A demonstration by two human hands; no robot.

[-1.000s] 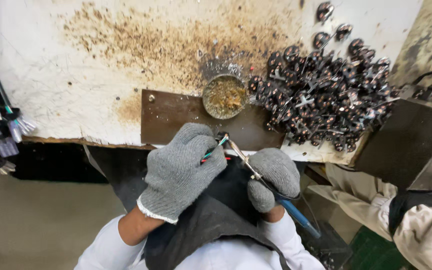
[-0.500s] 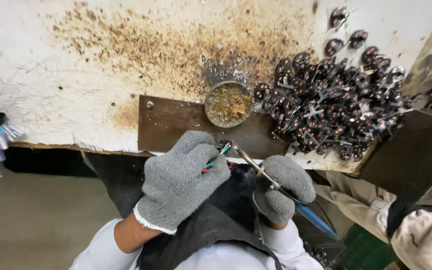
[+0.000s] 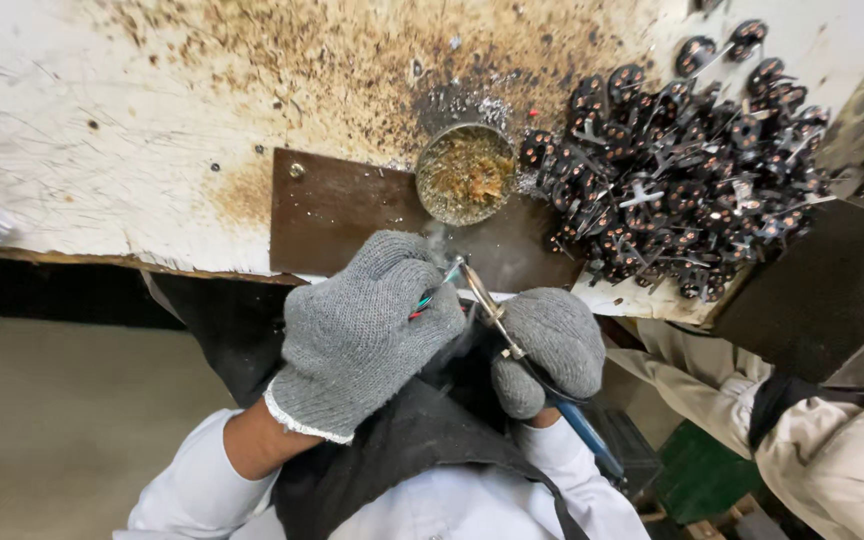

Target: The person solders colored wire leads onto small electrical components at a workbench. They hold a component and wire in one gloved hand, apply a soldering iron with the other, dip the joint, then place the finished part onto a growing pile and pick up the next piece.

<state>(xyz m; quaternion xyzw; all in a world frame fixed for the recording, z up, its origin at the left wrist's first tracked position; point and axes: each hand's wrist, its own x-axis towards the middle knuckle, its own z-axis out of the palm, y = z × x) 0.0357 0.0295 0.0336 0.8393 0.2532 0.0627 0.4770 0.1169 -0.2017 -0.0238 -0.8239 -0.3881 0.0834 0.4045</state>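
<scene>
Gripping a soldering iron (image 3: 492, 315) by its blue handle, the gloved right hand (image 3: 549, 345) is angling the hot tip up against the ends of thin red and green wires (image 3: 435, 293), which the gloved left hand (image 3: 362, 335) is pinching closed, just off the bench's near edge above a dark apron (image 3: 402, 440). A wisp of smoke is rising at the joint. Beyond the hands, a small round tin (image 3: 465, 173) of brownish residue is sitting on a brown plate (image 3: 337, 210) at the near edge of the scorched white bench (image 3: 102, 150); a heap of small black round parts (image 3: 682, 170) is spreading toward its right corner. With the tip working so close to the knitted fingers, a slip could be scorching the glove or melting the wire insulation, and a drip could be landing on the apron. A second person's sleeve (image 3: 832, 440) is showing at right.
</scene>
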